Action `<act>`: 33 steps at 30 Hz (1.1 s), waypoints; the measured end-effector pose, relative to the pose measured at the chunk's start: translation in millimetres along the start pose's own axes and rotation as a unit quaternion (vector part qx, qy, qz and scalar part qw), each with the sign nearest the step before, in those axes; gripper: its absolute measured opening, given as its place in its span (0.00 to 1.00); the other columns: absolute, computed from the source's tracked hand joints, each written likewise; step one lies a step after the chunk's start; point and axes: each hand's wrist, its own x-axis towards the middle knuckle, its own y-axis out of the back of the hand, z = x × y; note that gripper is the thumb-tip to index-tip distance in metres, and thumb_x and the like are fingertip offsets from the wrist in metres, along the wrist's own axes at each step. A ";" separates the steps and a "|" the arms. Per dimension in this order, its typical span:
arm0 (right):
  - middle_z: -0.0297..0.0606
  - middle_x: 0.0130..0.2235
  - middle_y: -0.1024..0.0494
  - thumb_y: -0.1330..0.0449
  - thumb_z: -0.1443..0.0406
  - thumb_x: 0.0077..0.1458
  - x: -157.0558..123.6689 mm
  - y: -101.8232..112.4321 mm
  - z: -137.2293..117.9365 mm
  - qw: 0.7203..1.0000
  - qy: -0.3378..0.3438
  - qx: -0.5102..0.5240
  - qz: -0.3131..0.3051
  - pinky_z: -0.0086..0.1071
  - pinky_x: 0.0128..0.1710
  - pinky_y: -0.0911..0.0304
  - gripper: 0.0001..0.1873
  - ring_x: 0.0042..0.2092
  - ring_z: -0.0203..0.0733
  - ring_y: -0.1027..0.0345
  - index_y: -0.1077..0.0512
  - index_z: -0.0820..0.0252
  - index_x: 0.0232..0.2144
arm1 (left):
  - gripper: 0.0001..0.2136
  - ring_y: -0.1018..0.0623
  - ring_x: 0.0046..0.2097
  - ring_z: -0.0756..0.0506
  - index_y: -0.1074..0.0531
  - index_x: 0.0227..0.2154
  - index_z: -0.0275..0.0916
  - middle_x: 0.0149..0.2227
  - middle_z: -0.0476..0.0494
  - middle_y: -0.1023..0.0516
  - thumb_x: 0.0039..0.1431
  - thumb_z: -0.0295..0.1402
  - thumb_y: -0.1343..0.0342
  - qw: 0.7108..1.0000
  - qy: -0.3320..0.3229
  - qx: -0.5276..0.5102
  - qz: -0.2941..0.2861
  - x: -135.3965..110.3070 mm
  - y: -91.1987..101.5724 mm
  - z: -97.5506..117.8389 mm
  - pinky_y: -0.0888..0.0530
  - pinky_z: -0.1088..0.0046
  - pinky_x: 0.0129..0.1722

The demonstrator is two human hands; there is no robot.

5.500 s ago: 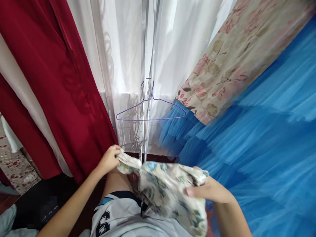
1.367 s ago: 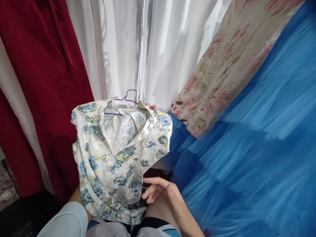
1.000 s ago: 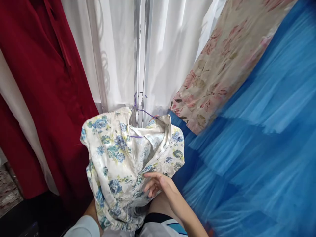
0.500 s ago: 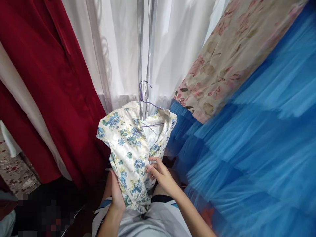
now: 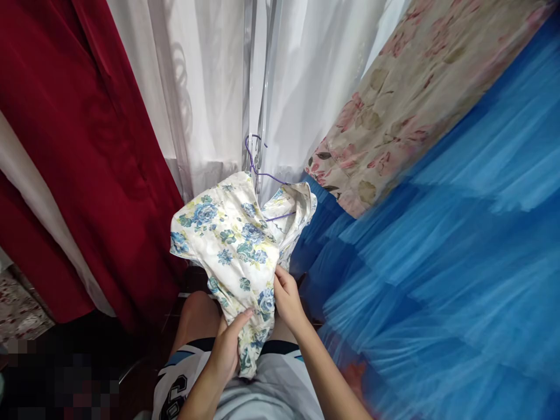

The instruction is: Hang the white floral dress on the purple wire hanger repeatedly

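A white blouse [image 5: 236,233] with blue flowers and green-yellow leaves hangs on a purple wire hanger [image 5: 266,174], above my lap. My left hand [image 5: 227,347] grips the lower left side of the blouse, thumb on the front and fingers hidden behind the cloth. My right hand [image 5: 287,296] is closed on the front edge at the middle, its fingertips partly out of sight behind the fabric. The lower part of the blouse is bunched narrow between my hands. The hanger's hook rises in front of a white curtain.
Long red cloth [image 5: 118,175] hangs at the left, white curtains [image 5: 210,87] behind. To the right hang a beige cloth with pink flowers [image 5: 376,128] and a layered blue tulle skirt [image 5: 446,262]. A dark, blurred-out patch [image 5: 61,379] lies at lower left.
My left hand has moved right and its thumb now lies over the cloth. My right hand has closed on the front edge and shifted slightly right. The blouse's lower part is narrower.
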 end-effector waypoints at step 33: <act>0.25 0.14 0.39 0.40 0.58 0.52 160.0 -23.4 -105.1 0.984 -0.026 0.177 -0.010 0.28 0.18 0.62 0.13 0.17 0.28 0.55 0.31 0.62 0.24 | 0.08 0.26 0.35 0.45 0.31 0.32 0.41 0.34 0.45 0.25 0.56 0.21 0.51 0.680 -0.308 0.641 -0.179 43.4 0.4 22.2 0.35 0.72 0.35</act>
